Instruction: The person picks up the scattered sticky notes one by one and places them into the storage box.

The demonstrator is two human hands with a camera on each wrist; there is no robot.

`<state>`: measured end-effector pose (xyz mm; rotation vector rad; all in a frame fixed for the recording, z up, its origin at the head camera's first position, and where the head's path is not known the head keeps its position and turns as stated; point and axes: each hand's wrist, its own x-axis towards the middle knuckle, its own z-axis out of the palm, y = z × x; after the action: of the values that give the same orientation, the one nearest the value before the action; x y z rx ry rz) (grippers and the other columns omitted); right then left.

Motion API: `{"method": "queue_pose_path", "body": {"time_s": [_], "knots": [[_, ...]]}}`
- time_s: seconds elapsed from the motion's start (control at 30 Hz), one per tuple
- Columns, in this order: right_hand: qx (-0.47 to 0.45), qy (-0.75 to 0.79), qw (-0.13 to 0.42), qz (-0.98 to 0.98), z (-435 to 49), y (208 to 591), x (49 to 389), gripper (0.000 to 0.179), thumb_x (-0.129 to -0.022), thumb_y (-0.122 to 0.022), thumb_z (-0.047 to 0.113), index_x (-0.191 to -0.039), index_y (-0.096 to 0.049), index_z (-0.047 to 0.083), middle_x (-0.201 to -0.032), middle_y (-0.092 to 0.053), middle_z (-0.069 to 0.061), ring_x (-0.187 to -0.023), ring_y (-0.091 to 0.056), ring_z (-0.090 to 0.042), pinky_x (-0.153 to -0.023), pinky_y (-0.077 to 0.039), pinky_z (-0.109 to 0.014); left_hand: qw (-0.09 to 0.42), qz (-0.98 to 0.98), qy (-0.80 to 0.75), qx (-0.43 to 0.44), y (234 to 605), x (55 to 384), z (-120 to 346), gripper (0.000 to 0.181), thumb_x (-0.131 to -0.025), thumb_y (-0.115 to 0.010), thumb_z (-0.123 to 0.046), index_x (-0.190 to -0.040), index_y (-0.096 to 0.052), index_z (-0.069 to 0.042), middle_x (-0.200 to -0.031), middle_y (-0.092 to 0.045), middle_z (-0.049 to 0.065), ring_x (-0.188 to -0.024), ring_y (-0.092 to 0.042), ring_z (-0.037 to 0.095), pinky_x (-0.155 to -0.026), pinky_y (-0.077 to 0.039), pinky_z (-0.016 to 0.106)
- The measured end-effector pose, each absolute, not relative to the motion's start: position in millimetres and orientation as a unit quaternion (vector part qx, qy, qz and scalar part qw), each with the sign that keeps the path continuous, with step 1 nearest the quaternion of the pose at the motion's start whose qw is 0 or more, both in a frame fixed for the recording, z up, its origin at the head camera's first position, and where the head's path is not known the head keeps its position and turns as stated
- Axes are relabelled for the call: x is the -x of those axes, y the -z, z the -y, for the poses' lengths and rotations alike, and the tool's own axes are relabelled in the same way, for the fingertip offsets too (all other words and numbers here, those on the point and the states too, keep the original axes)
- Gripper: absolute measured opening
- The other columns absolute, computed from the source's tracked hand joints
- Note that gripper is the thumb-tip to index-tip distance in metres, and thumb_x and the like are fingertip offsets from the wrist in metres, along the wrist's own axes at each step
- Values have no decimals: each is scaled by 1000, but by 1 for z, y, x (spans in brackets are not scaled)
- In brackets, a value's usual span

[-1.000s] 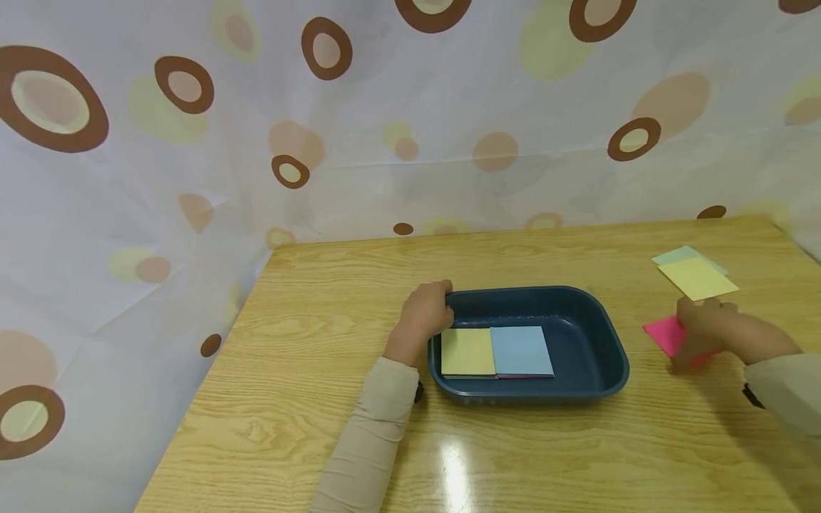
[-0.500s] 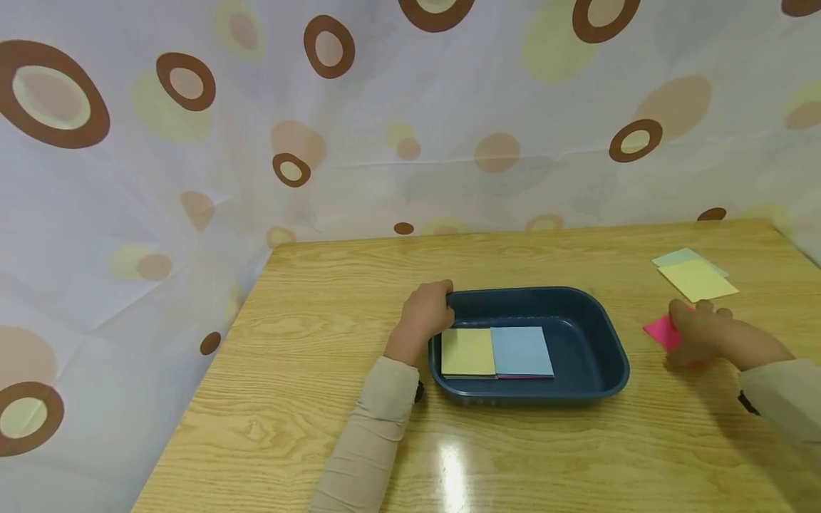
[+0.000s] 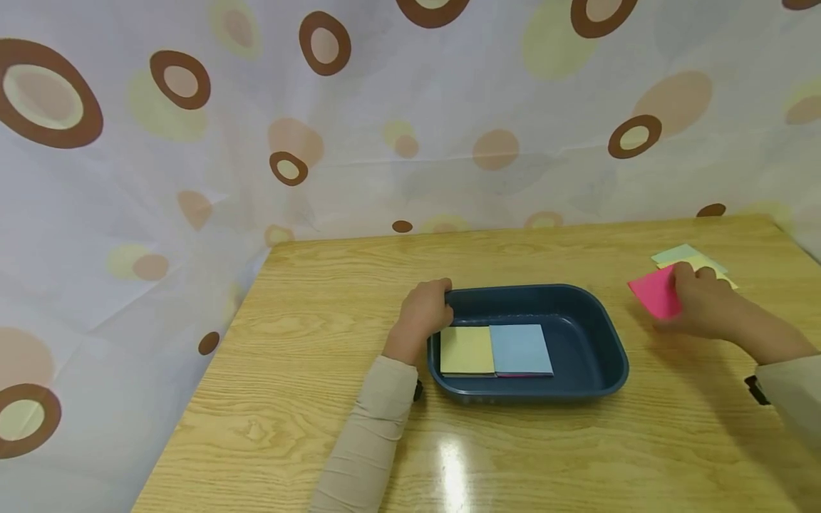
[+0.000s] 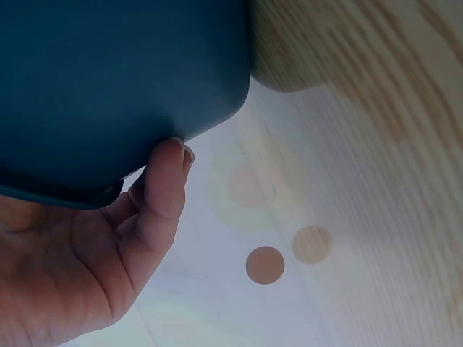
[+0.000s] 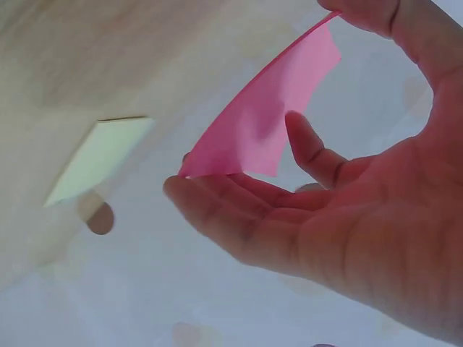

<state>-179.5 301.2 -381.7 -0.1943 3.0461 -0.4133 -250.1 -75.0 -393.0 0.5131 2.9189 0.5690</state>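
My left hand [image 3: 423, 313] grips the left rim of a dark blue plastic tray [image 3: 586, 356]; in the left wrist view its fingers [image 4: 163, 188] curl against the tray's wall. Inside the tray, a yellow stack of sticky notes [image 3: 467, 351] lies beside a light blue stack [image 3: 521, 350]. To the right of the tray, my right hand [image 3: 715, 306] holds a pink sticky-note pad [image 3: 657, 291] above the table. The right wrist view has the pink pad [image 5: 260, 108] slightly bent, pinched by its edges between thumb and fingertips.
Behind the right hand, a pale green note pad [image 3: 673, 254] and a yellow one, partly hidden, lie on the wooden table [image 3: 308, 306]. A spotted white sheet [image 3: 449, 192] hangs along the back and left sides of the table.
My right hand has lifted the pink pad off the table and moved it upward in view, partly covering the yellow pad behind. The left hand and tray stay put.
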Motion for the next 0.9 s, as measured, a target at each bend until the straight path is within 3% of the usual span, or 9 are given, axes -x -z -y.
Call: {"method": "queue_pose_path", "body": {"time_s": [0.23, 0.6, 0.73, 0.9], "knots": [[97, 178, 9, -979, -276, 364, 178, 96, -69, -80, 16, -129, -16, -23, -97, -41, -38, -81, -47, -47, -61, -44, -46, 64, -966, -187, -169, 391, 250, 76, 31, -88, -57, -1, -119, -61, -5, -105, -66, 11, -71, -53, 18, -58, -42, 27], [167, 221, 42, -960, -234, 344, 177, 99, -66, -85, 12, -140, -24, -12, -122, -39, -30, -105, -42, -44, -66, -54, -43, 63, -966, -185, -169, 393, 251, 75, 31, -89, -58, -2, -119, -61, -6, -105, -66, 11, -71, -53, 18, -57, -42, 26], [191, 228, 54, -953, -220, 340, 175, 99, -62, -85, 9, -140, -27, -10, -124, -41, -27, -105, -45, -41, -66, -55, -41, 63, -966, -187, -167, 393, 251, 75, 32, -89, -57, -2, -120, -61, -7, -106, -66, 10, -71, -54, 18, -57, -42, 26], [225, 227, 102, -942, -204, 335, 174, 95, -66, -82, 6, -142, -27, -6, -128, -41, -22, -99, -49, -30, -66, -51, -32, 66, -966, -189, -166, 393, 250, 75, 32, -89, -57, -1, -120, -61, -7, -106, -66, 10, -71, -53, 19, -56, -41, 27]]}}
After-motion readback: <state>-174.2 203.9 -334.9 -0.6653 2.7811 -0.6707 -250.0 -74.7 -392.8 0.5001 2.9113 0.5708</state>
